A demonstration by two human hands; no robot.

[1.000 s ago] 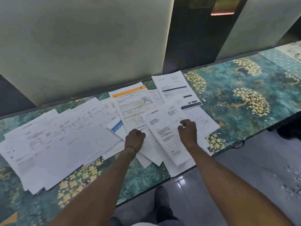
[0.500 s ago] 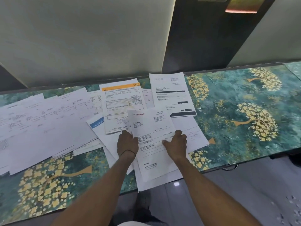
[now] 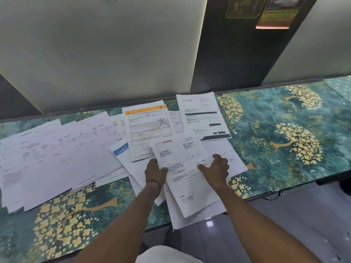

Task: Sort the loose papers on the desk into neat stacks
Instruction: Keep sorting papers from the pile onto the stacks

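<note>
On the left half of the desk lies a wide fan of sheets, overlapping and unsquared, well apart from both hands. Further right, the left hand pinches the left edge of the top sheet, thumb on its face. That sheet's long axis runs near to far, tilted slightly left, its near end overhanging the desk edge. The right hand presses flat on its right edge, fingers spread, gripping nothing. Both hands are equally near; squaring likely requires a small turn to the right.
</note>
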